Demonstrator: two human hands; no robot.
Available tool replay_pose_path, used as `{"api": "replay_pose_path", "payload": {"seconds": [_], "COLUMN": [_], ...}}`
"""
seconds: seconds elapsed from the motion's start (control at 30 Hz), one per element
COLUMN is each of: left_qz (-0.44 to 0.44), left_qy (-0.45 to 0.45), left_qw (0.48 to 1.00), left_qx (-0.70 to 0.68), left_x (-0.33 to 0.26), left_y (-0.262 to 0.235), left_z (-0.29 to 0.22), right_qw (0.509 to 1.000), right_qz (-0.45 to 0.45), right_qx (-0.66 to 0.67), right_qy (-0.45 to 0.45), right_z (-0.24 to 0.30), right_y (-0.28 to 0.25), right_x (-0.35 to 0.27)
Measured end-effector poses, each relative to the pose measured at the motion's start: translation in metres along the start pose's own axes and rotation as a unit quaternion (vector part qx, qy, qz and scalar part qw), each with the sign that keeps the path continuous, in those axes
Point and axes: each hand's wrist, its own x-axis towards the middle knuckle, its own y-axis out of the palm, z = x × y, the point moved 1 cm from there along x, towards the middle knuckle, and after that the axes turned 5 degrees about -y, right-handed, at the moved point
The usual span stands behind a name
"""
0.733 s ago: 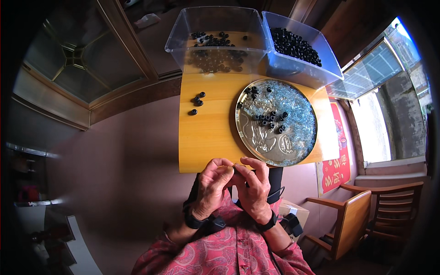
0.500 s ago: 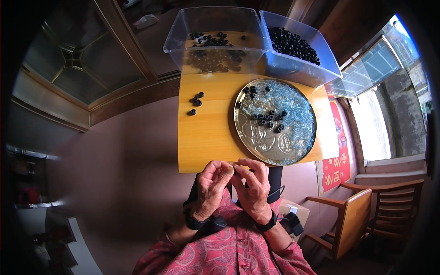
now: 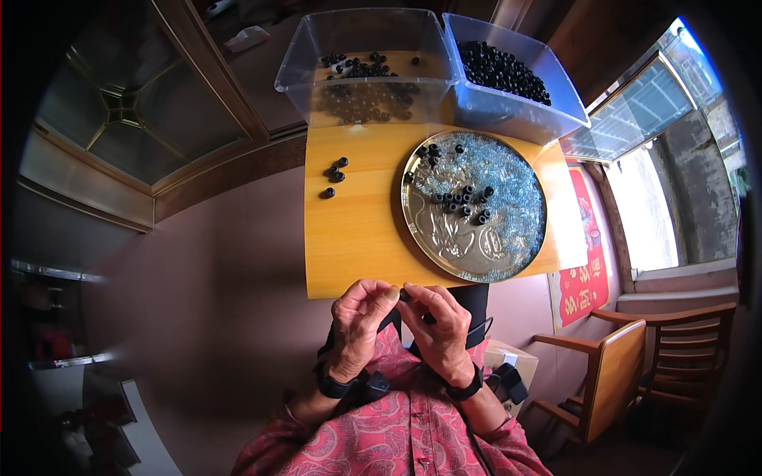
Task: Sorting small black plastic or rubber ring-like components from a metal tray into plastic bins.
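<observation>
Head: black bead [image 3: 404, 295] between hands [image 3: 442, 327]

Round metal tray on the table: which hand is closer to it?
Right: the right hand is just short of the tray's near edge. The left hand is farther off, toward its near left.

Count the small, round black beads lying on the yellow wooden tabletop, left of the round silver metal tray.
4 small, round black beads: three clustered together, and one bead just apart from them, nearer the front edge of the yellow wooden tabletop. None there appears hidden.
</observation>
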Motion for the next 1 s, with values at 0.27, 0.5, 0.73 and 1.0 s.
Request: {"api": "replay_pose_path", "payload": {"seconds": [0.27,0.5,0.73,1.0], "left_qz": [0.001,-0.025,0.015,0.106], "left_qy": [-0.014,-0.026,-0.037,-0.137], "left_qw": [1.0,0.999,0.999,0.975], "left_qx": [-0.017,0.006,-0.015,-0.142], "left_x": [0.0,-0.002,0.0,0.008], "left_y": [0.003,0.005,-0.002,-0.009], "left_z": [-0.004,-0.006,0.001,0.007], "right_qw": [1.0,1.0,0.999,0.999], "right_qz": [0.004,0.009,0.001,0.007], "right_qx": [-0.001,0.013,0.035,0.008], "right_qy": [-0.01,-0.005,-0.005,-0.038], "right_z": [-0.001,-0.003,-0.003,-0.001], "right_y": [-0.004,-0.004,-0.005,-0.009], "right_x": [0.002,0.0,-0.001,0.003]}}
